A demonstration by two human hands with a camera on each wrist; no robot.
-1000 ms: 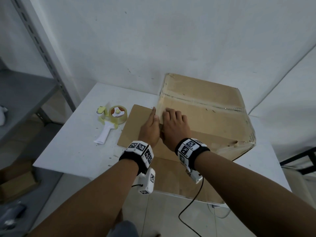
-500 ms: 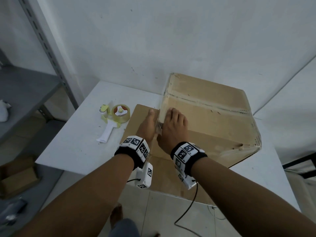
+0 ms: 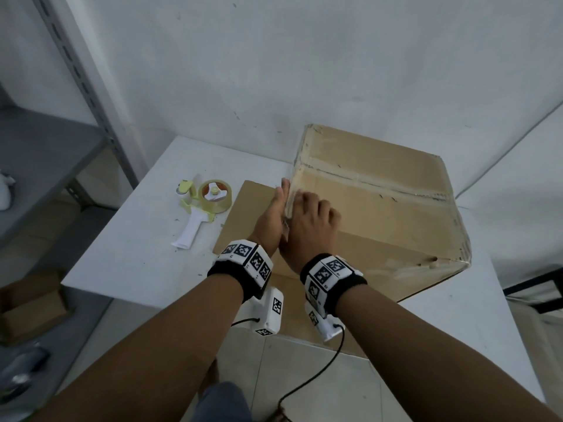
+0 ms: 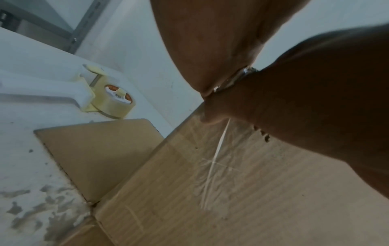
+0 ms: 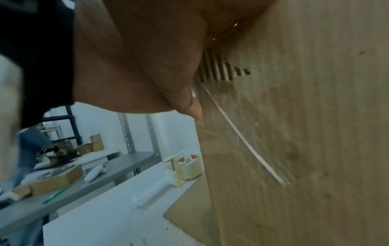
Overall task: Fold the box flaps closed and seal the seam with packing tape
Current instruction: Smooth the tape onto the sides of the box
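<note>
A brown cardboard box [image 3: 380, 214] stands on the white table [image 3: 137, 254], its top flaps down and clear tape [image 3: 380, 181] along the seam. My left hand [image 3: 274, 214] lies flat with straight fingers against the box's left side. My right hand [image 3: 310, 220] rests on the top at that same left edge, its thumb [image 5: 189, 103] on the side. Clear tape with a white crease [image 4: 216, 156] runs down that side. A tape dispenser [image 3: 210, 196] with a white handle lies on the table to the left, untouched.
A loose cardboard flap [image 3: 246, 214] lies flat on the table beside the box's left side. Grey metal shelving [image 3: 45, 153] stands at the left, with small cardboard boxes [image 3: 30, 306] on the floor below. A black cable [image 3: 320, 376] hangs from my right wrist.
Both hands stay at the box's left edge. My left hand has turned flatter against the side and slid a little forward; my right hand has shifted slightly along the edge.
</note>
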